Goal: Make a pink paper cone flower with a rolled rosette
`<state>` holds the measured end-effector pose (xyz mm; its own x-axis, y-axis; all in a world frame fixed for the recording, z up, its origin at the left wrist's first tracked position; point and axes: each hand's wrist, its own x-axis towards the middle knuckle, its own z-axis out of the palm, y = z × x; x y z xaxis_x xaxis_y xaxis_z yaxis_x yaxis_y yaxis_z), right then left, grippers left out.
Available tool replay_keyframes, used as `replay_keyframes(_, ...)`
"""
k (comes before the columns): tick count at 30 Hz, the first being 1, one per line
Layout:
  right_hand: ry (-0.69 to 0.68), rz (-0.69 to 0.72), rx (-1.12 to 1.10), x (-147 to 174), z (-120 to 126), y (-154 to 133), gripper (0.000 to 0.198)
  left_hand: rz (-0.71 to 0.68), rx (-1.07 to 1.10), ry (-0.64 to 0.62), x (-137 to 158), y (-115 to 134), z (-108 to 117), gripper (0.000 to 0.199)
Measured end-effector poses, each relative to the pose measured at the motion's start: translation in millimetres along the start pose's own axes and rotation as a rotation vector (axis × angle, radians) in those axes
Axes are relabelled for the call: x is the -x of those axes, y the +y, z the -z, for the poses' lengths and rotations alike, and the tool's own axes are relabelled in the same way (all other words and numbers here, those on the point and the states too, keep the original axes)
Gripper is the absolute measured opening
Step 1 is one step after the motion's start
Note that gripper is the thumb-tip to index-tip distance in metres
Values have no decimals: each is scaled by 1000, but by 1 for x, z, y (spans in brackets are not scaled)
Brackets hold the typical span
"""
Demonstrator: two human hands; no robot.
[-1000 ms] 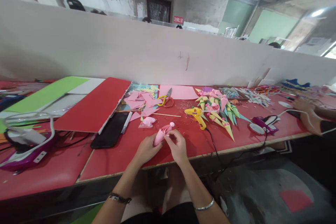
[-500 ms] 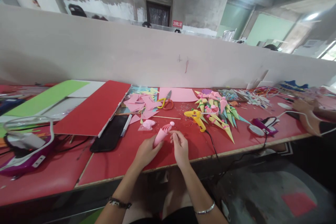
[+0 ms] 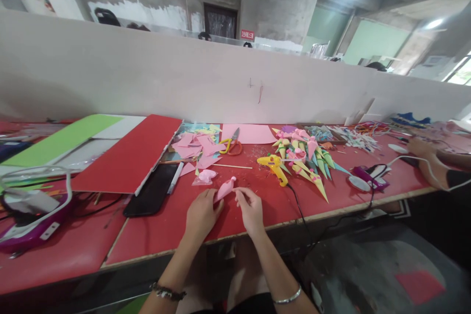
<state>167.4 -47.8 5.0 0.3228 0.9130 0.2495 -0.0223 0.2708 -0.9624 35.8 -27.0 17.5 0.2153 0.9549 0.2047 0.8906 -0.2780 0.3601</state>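
My left hand [image 3: 201,213] is closed around a small pink foam-sheet cone [image 3: 225,188], just above the red table top. A little pink ball [image 3: 233,178] shows at the cone's upper end. Close by on the right, my right hand [image 3: 250,208] has thumb and forefinger pinched together at the cone's edge. What lies between those fingertips is too small to make out. Behind the cone is a clear bag with pink pieces [image 3: 206,176]. A yellow glue gun [image 3: 274,167] rests to the right, its black cord running over the table edge.
Finished coloured cones [image 3: 305,154] are heaped beyond the glue gun. Scissors [image 3: 232,144], pink scraps [image 3: 196,146] and a thin stick [image 3: 233,166] lie ahead. Left are a black phone [image 3: 150,194], a red sheet [image 3: 128,157] and a purple power strip [image 3: 40,230]. Another person's hand [image 3: 423,149] is far right.
The cone has turned and dipped, so its frilled opening no longer shows and the ball sits further left. My right hand has stayed close, fingers now pinched lower beside it.
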Motion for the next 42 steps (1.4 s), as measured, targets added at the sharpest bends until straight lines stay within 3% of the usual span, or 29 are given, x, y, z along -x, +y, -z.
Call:
replay_keyframes(3, -28, 60, 36, -1, 1, 1, 20, -2, -7, 49, 7, -1, 2, 32)
replay_keyframes(5, -62, 73, 11, -1, 0, 2, 22, 4, 8, 169, 12, -1, 7, 38)
replay_keyframes(8, -95, 40, -38, 0, -2, 2, 22, -60, 90, 354, 16, 1, 15, 34)
replay_keyframes(10, -93, -5, -71, 1, -4, 2, 21, -117, 171, 380, 15, 5, 18, 29)
replay_keyframes(15, -94, -15, -67, 4, -4, -1, 15, -85, 391, 305, 14, 18, 16, 25)
replay_keyframes(21, -115, 77, -47, 5, -2, -3, 13, 54, 610, 63, 15, 20, 19, 27)
replay_keyframes(26, -150, 71, -97, 14, -3, -11, 14, 41, 704, 31, 13, 20, 19, 27)
replay_keyframes(35, -136, 212, 95, 23, -5, -13, 8, 40, 833, -103, 15, 19, 22, 27)
replay_keyframes(42, -262, 294, 144, 25, -2, -15, 24, 181, 934, -122, 15, 10, 24, 24)
